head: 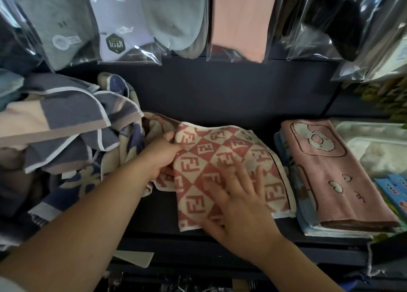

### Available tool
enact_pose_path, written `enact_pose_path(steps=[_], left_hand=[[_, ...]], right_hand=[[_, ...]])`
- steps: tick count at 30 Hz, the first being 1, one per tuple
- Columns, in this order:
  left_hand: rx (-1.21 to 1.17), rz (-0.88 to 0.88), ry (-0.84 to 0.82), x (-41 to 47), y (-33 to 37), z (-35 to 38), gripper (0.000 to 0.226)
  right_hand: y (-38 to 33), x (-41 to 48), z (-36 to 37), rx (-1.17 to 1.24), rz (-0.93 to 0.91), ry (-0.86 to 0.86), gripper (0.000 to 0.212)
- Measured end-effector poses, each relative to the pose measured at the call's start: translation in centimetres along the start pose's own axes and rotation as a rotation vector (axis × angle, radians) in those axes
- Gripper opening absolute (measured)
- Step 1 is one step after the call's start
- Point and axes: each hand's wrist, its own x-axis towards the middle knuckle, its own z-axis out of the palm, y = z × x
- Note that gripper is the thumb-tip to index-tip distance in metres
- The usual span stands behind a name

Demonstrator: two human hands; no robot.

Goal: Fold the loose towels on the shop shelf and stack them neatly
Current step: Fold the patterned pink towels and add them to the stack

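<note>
Your left grip point(163, 157) shows only its thumb point(169, 135). Its fingers are tucked under the fold of the checked towel point(198, 159), so you cannot tell how they lie. The fingers point(259, 177) of your right grip point(237, 201) are smeared with blur, and its palm covers the towel's near corner. Left of the left grip, the heap of loose towels point(66, 124) runs off the picture's edge. Right of the right grip, the pink towel point(330, 170) covers the blue towels point(301, 190) beneath it, leaving only their edges. Beyond both grips, the hanging packets point(123, 27) are cut off at the top. Far right, a blue box point(394, 188) is cut by the edge, its print too blurred to read.
</note>
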Motion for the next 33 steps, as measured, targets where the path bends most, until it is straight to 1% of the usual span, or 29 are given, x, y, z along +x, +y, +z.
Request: enact_pose_path(steps=[3, 4, 6, 8, 10, 13, 15, 17, 18, 20, 22, 24, 26, 28, 30, 32, 33], left_hand=[[0.011, 0.017, -0.009, 0.0, -0.2, 0.0, 0.045], [0.009, 0.024, -0.008, 0.0, -0.2, 0.0, 0.042], [0.013, 0.036, -0.009, 0.0, -0.1, 0.0, 0.035], [0.008, 0.032, -0.013, 0.1, -0.3, -0.1, 0.035], [0.004, 0.022, -0.022, -0.1, -0.2, -0.1, 0.037], [-0.018, -0.018, -0.017, -0.2, 0.5, -0.1, 0.04], [-0.038, -0.034, 0.007, -0.4, 1.3, 0.0, 0.031], [0.002, -0.033, 0.041, -0.4, 2.0, 0.2, 0.02], [0.027, -0.025, 0.064, -0.4, 2.2, 0.3, 0.018], [0.044, 0.024, 0.119, -0.4, 2.6, 0.3, 0.021], [-0.02, 0.08, 0.16, -0.2, 3.1, 0.2, 0.026], [-0.071, 0.16, 0.196, -0.6, 3.8, 0.0, 0.025], [-0.07, 0.235, 0.251, -1.4, 4.7, -0.6, 0.018], [-0.099, 0.283, 0.313, -2.8, 5.3, -1.6, 0.018], [-0.137, 0.304, 0.346, -4.2, 5.5, -2.8, 0.021], [-0.147, 0.309, 0.359, -5.3, 5.0, -3.9, 0.021], [-0.134, 0.309, 0.37, -5.7, 4.6, -4.4, 0.02]], right_hand=[[-2.9, 0.5, -0.3, -0.017, -0.132, -0.002, 0.074], [-3.4, 0.8, 0.0, -0.036, -0.157, -0.015, 0.072], [-3.8, 1.5, 0.4, -0.057, -0.163, -0.072, 0.067], [-3.7, 1.9, 0.4, -0.067, -0.145, -0.147, 0.065], [-3.7, 2.0, 0.1, -0.066, -0.138, -0.166, 0.066], [-3.9, 1.8, 0.0, -0.005, -0.129, -0.105, 0.072], [-3.9, 1.6, -0.1, 0.042, -0.117, -0.029, 0.071], [-3.8, 1.4, -0.2, 0.09, -0.096, 0.029, 0.06], [-3.7, 1.2, -0.3, 0.116, -0.083, 0.051, 0.054], [-3.5, 0.9, -0.8, 0.192, -0.051, 0.08, 0.044], [-3.4, 0.7, -1.6, 0.277, -0.019, 0.121, 0.031], [-3.5, 0.4, -2.6, 0.347, -0.015, 0.217, 0.023], [-4.1, 0.1, -3.9, 0.424, -0.039, 0.322, 0.027], [-5.2, -0.4, -5.3, 0.517, -0.089, 0.373, 0.03], [-6.3, -1.0, -6.3, 0.608, -0.137, 0.366, 0.035], [-7.1, -1.3, -6.5, 0.689, -0.173, 0.309, 0.039], [-7.4, -1.4, -6.3, 0.732, -0.192, 0.264, 0.038]])
